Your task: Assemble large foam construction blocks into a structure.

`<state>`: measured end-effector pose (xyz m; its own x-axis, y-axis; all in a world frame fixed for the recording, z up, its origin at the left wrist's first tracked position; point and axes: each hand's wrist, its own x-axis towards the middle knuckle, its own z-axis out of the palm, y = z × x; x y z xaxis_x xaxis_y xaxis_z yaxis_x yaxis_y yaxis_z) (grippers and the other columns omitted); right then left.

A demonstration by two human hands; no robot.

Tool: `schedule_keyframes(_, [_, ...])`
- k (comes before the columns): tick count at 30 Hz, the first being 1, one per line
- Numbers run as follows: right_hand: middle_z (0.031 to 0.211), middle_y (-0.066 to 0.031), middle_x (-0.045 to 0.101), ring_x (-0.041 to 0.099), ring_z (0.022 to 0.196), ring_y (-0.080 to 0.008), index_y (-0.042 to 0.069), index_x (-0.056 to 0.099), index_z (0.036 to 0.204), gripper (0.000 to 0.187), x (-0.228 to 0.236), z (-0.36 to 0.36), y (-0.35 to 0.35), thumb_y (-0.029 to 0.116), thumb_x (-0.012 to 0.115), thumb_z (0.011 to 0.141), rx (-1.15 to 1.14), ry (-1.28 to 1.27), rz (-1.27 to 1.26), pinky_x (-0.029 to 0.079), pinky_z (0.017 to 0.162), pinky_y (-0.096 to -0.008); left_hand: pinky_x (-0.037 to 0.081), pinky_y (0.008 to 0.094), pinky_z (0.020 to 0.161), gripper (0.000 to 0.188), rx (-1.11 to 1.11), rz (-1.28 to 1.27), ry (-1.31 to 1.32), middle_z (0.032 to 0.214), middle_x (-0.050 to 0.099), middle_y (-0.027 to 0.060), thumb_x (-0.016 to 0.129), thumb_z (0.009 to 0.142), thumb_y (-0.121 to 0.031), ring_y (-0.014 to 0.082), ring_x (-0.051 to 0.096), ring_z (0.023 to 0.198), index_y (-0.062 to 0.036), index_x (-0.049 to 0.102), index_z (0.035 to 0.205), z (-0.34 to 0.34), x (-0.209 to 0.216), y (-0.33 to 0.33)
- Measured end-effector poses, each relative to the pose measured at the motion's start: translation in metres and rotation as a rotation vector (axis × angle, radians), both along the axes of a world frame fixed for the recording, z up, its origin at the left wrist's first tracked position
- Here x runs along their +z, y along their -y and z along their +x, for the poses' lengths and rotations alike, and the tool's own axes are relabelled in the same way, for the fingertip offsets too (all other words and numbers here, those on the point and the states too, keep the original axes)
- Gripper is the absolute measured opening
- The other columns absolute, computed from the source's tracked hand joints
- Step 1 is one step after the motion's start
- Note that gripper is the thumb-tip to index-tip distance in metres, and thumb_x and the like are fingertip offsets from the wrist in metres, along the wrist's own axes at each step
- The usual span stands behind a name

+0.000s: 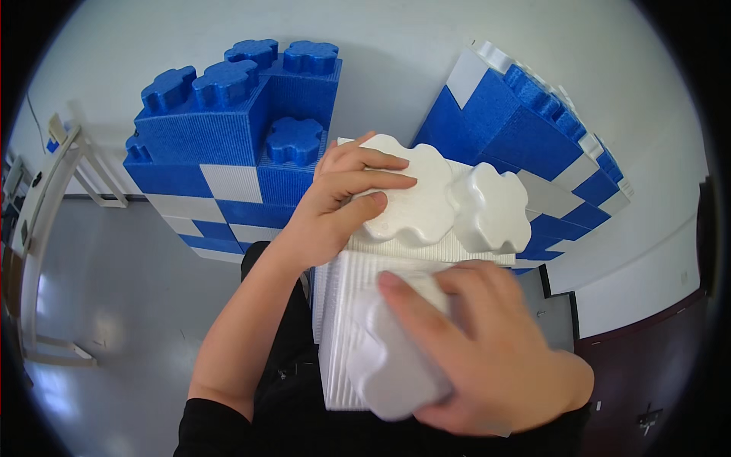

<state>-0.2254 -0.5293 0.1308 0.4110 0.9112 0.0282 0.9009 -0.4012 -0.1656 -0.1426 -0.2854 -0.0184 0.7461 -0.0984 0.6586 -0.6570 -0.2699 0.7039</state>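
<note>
Two large white foam building blocks with ribbed surfaces and flower-shaped studs are in front of me. The far white block shows two studs side by side. My left hand lies over the left stud with its fingers stretched out and apart. Nearer to me is the near white block, close against the far one, with a stud at its lower end. My right hand, blurred by motion, is wrapped over this block's right side, thumb on top by the stud. Its other fingertips are partly hidden.
A stepped stack of blue and white blocks stands behind to the left. Another blue and white stack stands to the right, against the wall. A pale frame table is at the far left, and a dark red door is at the lower right.
</note>
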Motion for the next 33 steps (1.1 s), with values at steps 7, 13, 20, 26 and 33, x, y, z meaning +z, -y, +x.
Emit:
schedule_keyframes(7, [0.118,-0.0228,0.06,0.061,0.107,-0.0413,0.001,0.054,0.151,0.111,0.015,0.003,0.047,0.026,0.102,0.054,-0.074,0.05,0.078,0.052,0.094,-0.049,0.006,0.0567,0.132,0.036,0.065,0.005,-0.006,0.143,0.068,0.0059,0.062,0.095,-0.01,0.0374,0.036,0.157,-0.016,0.083,0.123,-0.004,-0.001,0.0])
schedule_keyframes(13, [0.132,-0.0269,0.057,0.054,0.126,-0.0471,-0.007,0.043,0.157,0.118,-0.014,0.01,0.098,0.019,0.097,0.055,-0.297,0.077,-0.034,0.044,0.112,-0.0532,0.011,0.0549,0.131,0.038,0.143,0.01,0.058,0.14,0.07,0.0081,0.059,0.092,-0.013,0.0372,0.039,0.155,-0.0123,0.083,0.121,-0.005,-0.003,0.005])
schedule_keyframes(20, [0.141,-0.0271,0.054,0.048,0.139,-0.0501,-0.008,0.041,0.158,0.12,-0.033,0.033,0.125,0.017,0.097,0.055,-0.241,-0.026,0.109,0.039,0.119,-0.0558,0.018,0.0521,0.13,0.043,0.148,0.076,0.082,0.14,0.068,0.0155,0.054,0.094,-0.023,0.0389,0.041,0.152,-0.004,0.081,0.121,-0.002,-0.003,0.001])
schedule_keyframes(26, [0.142,-0.0268,0.053,0.047,0.139,-0.0504,-0.008,0.041,0.158,0.114,-0.038,0.039,0.111,0.019,0.095,0.061,-0.172,0.008,0.034,0.035,0.12,-0.0613,0.015,0.0531,0.13,0.041,0.152,0.028,0.08,0.14,0.07,0.0123,0.057,0.09,-0.018,0.0368,0.043,0.152,-0.0084,0.083,0.121,-0.001,-0.003,0.001])
schedule_keyframes(33, [0.135,-0.0287,0.053,0.05,0.132,-0.0499,-0.009,0.042,0.155,0.105,-0.055,0.047,0.105,0.023,0.089,0.067,-0.172,0.079,0.048,0.033,0.121,-0.0624,0.02,0.0519,0.13,0.045,0.155,0.078,0.083,0.14,0.067,0.0162,0.054,0.091,-0.024,0.0384,0.042,0.151,-0.003,0.081,0.12,-0.001,-0.001,0.002])
